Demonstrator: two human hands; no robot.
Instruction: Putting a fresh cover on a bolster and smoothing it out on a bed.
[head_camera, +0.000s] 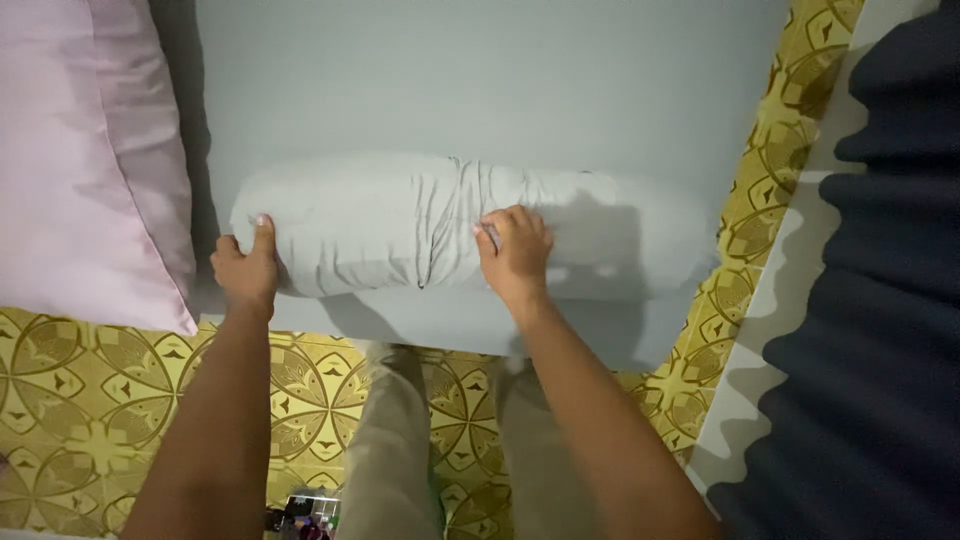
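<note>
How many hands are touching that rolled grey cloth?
2: the left hand grips the rolled grey cloth at its left end; the right hand presses near its middle.
</note>
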